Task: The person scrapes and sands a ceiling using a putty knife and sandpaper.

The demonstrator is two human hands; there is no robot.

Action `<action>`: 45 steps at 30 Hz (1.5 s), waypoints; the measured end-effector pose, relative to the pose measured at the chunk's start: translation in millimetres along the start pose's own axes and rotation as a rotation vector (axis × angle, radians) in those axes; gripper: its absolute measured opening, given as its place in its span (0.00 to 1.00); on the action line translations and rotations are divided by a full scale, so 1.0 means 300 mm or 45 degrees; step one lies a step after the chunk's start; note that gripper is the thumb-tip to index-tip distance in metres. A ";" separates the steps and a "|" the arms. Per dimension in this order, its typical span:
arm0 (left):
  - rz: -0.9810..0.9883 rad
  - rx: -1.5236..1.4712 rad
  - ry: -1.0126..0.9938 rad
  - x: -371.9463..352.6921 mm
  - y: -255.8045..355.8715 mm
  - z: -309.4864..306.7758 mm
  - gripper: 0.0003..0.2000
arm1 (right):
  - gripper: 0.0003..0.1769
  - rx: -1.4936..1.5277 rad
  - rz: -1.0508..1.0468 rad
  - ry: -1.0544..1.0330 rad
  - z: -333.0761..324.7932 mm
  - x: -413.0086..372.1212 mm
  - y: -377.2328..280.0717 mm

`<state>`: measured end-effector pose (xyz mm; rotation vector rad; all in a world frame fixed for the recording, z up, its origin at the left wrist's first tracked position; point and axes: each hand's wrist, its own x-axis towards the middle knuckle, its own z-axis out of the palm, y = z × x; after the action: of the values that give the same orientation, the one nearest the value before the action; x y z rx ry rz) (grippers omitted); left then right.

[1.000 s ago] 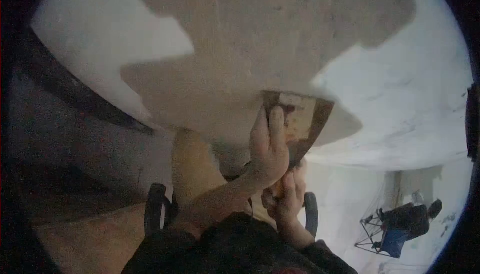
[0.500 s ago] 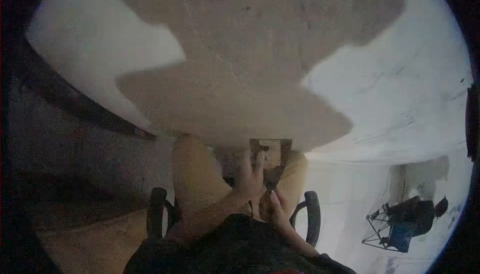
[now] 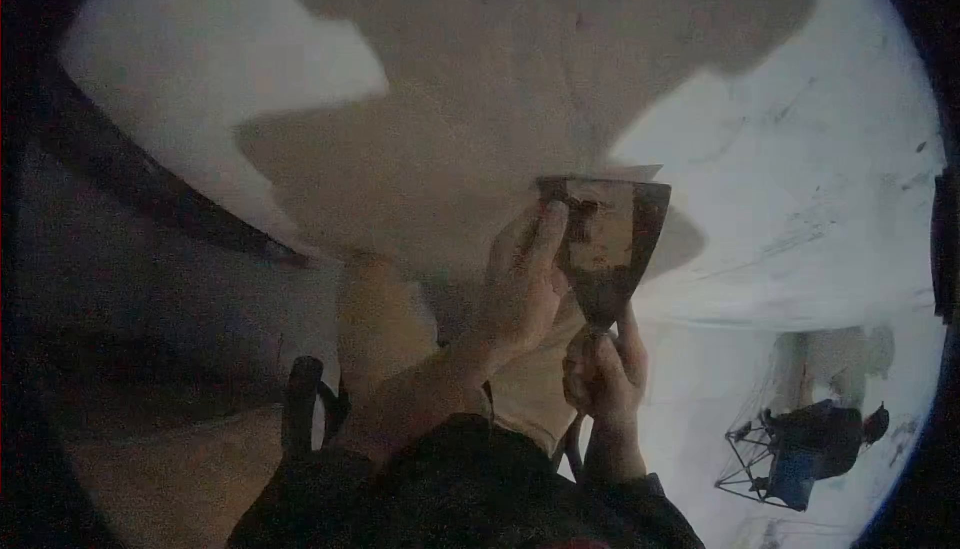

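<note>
— Steel, rust-stained and smeared: that's the blade of the scraper I've got up against the wall.

— How are you holding it?

— My right hand is closed tight round the handle, just below the blade. My left hand lies against the blade's face, one finger stretched up along it. Whether the thumb pinches from behind, I can't tell.

— And where does the blade sit?

— Upright, its wide top edge at the wall, right where the brown bare patch meets the white coat. There's a pale strip along that edge, perhaps filler; it's too dim to be sure.

— So what stage is this?

— I'd judge I'm mid-pass, working the border of the patch from my seat in the chair.

— What does the next stroke want?

— Even pressure from the left finger, I'd say, with the blade kept at a shallow angle so the edge doesn't dig in. A firm wrist on the right, too.

— Anyone near you?

— Another person far off to my right, by a metal frame. Well apart from me.
</note>
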<state>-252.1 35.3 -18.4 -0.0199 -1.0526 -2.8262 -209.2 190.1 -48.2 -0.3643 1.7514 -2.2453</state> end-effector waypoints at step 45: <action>0.007 -0.070 0.062 0.085 -0.042 -0.025 0.20 | 0.22 -0.292 0.112 0.259 -0.012 0.110 -0.192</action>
<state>-278.8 36.9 -31.0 0.0405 -0.9635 -2.8347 -244.6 194.7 7.9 -0.1034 2.0926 -2.0883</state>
